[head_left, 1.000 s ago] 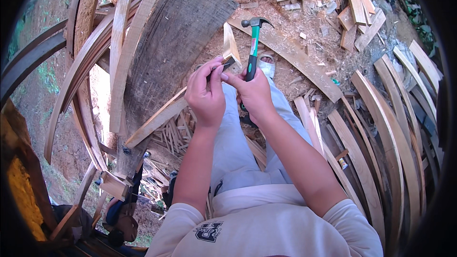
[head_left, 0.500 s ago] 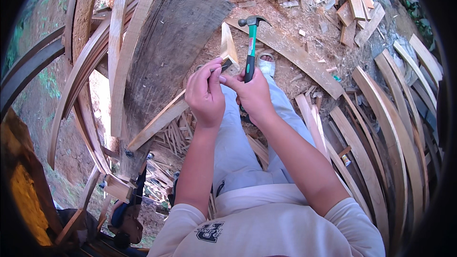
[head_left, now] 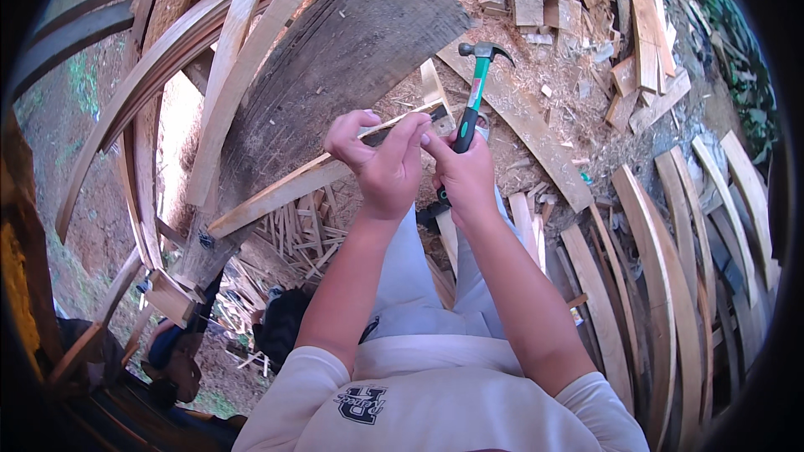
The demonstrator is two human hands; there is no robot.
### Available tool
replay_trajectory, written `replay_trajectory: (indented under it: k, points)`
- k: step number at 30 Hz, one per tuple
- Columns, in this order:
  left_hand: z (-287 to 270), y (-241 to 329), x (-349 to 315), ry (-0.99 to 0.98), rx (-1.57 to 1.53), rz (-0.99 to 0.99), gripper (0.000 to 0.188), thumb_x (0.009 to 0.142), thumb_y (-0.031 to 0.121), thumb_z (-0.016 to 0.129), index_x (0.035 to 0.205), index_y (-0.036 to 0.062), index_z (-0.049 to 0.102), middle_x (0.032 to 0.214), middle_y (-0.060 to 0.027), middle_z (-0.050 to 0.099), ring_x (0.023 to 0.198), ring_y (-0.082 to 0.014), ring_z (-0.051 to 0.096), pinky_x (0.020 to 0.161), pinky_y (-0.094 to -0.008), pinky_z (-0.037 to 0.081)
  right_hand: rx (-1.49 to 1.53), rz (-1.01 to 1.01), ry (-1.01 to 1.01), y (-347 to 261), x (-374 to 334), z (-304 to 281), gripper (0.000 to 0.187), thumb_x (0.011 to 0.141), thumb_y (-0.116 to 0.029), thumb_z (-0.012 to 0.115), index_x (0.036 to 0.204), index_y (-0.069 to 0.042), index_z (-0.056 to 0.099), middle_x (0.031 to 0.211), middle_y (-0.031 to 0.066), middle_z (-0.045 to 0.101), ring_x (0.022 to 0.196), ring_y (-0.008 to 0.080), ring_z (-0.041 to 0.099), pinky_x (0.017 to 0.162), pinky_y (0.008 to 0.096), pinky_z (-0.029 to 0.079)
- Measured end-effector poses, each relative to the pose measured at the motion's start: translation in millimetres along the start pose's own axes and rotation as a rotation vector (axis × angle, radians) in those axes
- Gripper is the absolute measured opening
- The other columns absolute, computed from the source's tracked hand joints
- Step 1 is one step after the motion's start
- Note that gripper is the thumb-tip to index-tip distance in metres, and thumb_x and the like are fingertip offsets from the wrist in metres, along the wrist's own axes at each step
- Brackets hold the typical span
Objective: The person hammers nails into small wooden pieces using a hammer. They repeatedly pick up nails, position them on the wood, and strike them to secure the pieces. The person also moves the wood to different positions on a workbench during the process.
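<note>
My right hand (head_left: 466, 169) is closed round the black-and-green grip of a claw hammer (head_left: 475, 99), its head pointing away from me. The right thumb reaches toward the fingertips of my left hand (head_left: 387, 166). My left hand is raised with bent fingers, some drawn together toward the right thumb; whatever they pinch is too small or hidden to name. A small dark piece (head_left: 438, 113) shows just beyond those fingertips, by the end of a long narrow wooden strip (head_left: 280, 190). A short pale piece of wood (head_left: 434, 88) lies behind it.
A wide weathered plank (head_left: 335, 42) slopes at the left, beside curved timber strips (head_left: 243, 75). More curved boards (head_left: 662, 285) stand at the right. Wood offcuts (head_left: 528, 8) and shavings cover the far ground. Thin sticks (head_left: 306, 234) are heaped below the strip. A person (head_left: 176, 360) is partly visible lower left.
My view has shifted, so the scene sits differently. The left fingers have spread and lifted somewhat from their tighter pinch. The hammer stays in my right hand.
</note>
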State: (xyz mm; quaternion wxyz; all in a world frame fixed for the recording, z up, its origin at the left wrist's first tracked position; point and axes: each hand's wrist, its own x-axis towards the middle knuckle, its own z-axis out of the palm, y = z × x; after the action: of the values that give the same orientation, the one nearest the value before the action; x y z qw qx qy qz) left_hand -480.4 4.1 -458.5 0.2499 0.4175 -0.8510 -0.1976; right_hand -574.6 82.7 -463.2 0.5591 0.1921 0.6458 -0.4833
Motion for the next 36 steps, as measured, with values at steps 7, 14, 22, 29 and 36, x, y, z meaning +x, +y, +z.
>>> replay_trajectory:
  k: [7,14,22,29,36]
  points:
    - [7.0,-2.2,-8.5,0.083,0.045,0.184,0.036,0.071,0.002,0.087,0.104,0.0145,0.080,0.105,-0.0033,0.040,0.103,-0.0231,0.044,0.082,-0.0376,0.045,-0.072,-0.030,-0.040,1.5,0.8,-8.7,0.056,0.084,-0.033,0.094,0.100,-0.009,0.047,0.085,0.0007,0.057,0.057,0.0070,0.055,0.046,0.0241,0.044]
    - [7.6,-6.5,-4.6,0.015,-0.128,0.154,0.035,0.070,-0.005,0.088,0.102,0.0102,0.081,0.103,-0.0035,0.040,0.092,-0.0227,0.048,0.075,-0.0356,0.045,-0.084,-0.026,-0.021,-1.5,-0.8,-6.7,0.053,0.085,-0.029,0.093,0.101,-0.008,0.047,0.085,0.0013,0.058,0.056,0.0067,0.055,0.045,0.0240,0.044]
    - [4.9,-6.1,0.7,0.000,-0.134,0.131,0.031,0.074,-0.003,0.088,0.102,0.0088,0.081,0.101,-0.0034,0.041,0.088,-0.0219,0.048,0.071,-0.0342,0.044,-0.094,-0.041,0.003,-5.4,-0.7,1.4,0.049,0.086,-0.026,0.091,0.098,-0.008,0.047,0.081,0.0007,0.059,0.053,0.0068,0.054,0.044,0.0244,0.043]
    - [4.3,-8.1,2.0,-0.002,-0.131,0.145,0.030,0.077,-0.003,0.088,0.103,0.0086,0.081,0.102,-0.0034,0.043,0.087,-0.0214,0.050,0.071,-0.0339,0.044,-0.045,-0.059,-0.024,-1.4,0.9,1.0,0.052,0.084,-0.026,0.093,0.098,-0.008,0.046,0.079,0.0013,0.059,0.053,0.0065,0.054,0.043,0.0241,0.042]
    - [4.7,-5.5,5.4,0.019,-0.141,0.119,0.033,0.073,-0.007,0.085,0.101,0.0095,0.081,0.098,-0.0028,0.044,0.083,-0.0202,0.049,0.067,-0.0336,0.044,-0.038,-0.056,-0.018,-3.9,-0.3,2.1,0.055,0.082,-0.026,0.095,0.098,-0.008,0.046,0.078,0.0010,0.059,0.052,0.0061,0.053,0.042,0.0243,0.042]
